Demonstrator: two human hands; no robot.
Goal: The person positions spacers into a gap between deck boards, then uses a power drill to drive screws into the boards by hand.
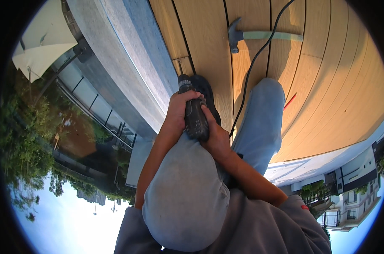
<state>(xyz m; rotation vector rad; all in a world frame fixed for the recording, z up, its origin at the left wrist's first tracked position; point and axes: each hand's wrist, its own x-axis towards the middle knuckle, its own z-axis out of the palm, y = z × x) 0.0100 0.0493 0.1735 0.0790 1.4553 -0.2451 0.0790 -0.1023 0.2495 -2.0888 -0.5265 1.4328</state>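
Note:
My left hand (pixel 178 108) is wrapped round the front of a black drill (pixel 193 118), fingers over its body just behind the chuck. My right hand (pixel 215 137) grips the drill from the right, thumb along its side. The drill points forward, its bit (pixel 180 66) on or just over a short piece at the end of a wooden board (pixel 166 29) beside the pale concrete ledge (pixel 128 51); exact contact is unclear. My dark shoe (pixel 209 93) lies under and right of the drill. A hammer (pixel 266 35) lies on the decking ahead to the right.
A black cable (pixel 254 59) crosses the decking (pixel 319 97) over the hammer's handle. A thin red object (pixel 289 101) lies beside my right knee (pixel 266 95); my left knee (pixel 185 186) is raised between my arms. Beyond the ledge at left are a railing (pixel 92 101) and trees (pixel 23 139).

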